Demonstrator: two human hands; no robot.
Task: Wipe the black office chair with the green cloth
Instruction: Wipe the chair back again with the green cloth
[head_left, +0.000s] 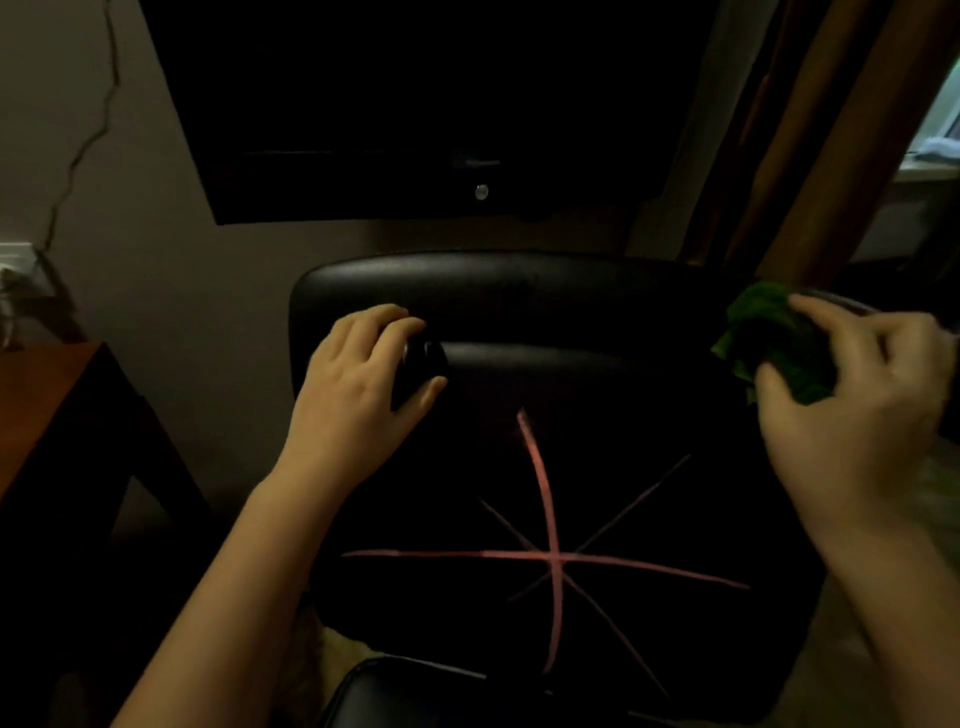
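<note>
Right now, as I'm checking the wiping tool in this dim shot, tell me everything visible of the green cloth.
The green cloth is bunched into a crumpled wad of soft-looking fabric with dark folds. The right hand grips it, fingers on top, thumb below, hiding part. It sits at the upper right edge of the chair; contact is too dark to confirm.
</note>
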